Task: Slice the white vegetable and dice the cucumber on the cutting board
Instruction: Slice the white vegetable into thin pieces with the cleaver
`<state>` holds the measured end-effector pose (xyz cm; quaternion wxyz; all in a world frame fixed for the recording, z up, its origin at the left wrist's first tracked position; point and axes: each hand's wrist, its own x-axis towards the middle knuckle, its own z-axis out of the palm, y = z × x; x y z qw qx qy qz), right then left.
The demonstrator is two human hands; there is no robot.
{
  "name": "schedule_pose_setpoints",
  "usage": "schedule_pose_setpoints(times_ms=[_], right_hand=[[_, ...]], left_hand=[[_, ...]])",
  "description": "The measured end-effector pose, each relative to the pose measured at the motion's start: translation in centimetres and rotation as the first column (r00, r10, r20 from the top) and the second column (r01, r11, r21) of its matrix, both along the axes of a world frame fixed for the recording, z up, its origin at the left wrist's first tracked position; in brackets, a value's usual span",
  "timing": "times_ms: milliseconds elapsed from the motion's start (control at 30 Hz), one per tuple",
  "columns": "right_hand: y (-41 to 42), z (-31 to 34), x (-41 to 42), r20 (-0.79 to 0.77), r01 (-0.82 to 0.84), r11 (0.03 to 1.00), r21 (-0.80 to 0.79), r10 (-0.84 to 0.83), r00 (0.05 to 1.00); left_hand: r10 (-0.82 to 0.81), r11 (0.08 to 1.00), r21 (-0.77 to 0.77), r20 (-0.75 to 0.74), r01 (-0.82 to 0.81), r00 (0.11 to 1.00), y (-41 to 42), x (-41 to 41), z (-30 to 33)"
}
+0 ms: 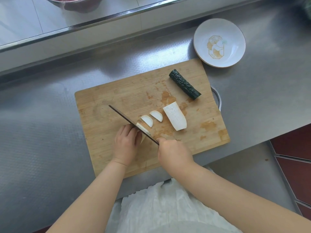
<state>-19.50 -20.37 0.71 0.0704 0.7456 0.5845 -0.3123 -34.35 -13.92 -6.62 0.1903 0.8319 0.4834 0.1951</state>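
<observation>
A steel counter runs across the room, with a raised ledge along its far side. On it lies a wooden board, stained in patches, a metal handle showing at its right edge. Past the board's far right corner sits a white dish with a gold motif. Dark red floor shows below the counter on the right.

At the top left, a bowl is cut off by the frame and too blurred to read. The white piece under the left hand is mostly covered; only its cut face shows against the knife. The knife's handle is buried in the right hand.

The left hand curls over the white piece, knuckles against the blade's flat. Right of the blade lie two half-moon slices, then a larger white chunk, then the cucumber, whole and apart near the far right. The right hand is closed tight around the knife handle, blade edge down on the piece.
</observation>
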Motion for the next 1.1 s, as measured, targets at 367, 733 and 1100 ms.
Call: schedule_pose_setpoints(times_ms=[367, 733, 1100], right_hand=[[1.6, 0.0, -0.9, 0.013, 0.020, 0.998, -0.067, -0.019, 1.000], [2.2, -1.8, -0.6, -0.014, 0.079, 0.990, -0.120, -0.081, 0.997], [0.3, -0.7, 0.6, 0.002, 0.025, 0.999, 0.027, -0.025, 1.000]], left_hand=[[0.013, 0.999, 0.036, 0.048, -0.015, 0.999, 0.1, 0.2, -0.3], [0.010, 0.998, 0.061, 0.055, -0.014, 0.998, 0.1, -0.1, -0.8], [-0.018, 1.000, -0.003, -0.012, 0.018, 1.000, -0.1, -0.4, 1.1]])
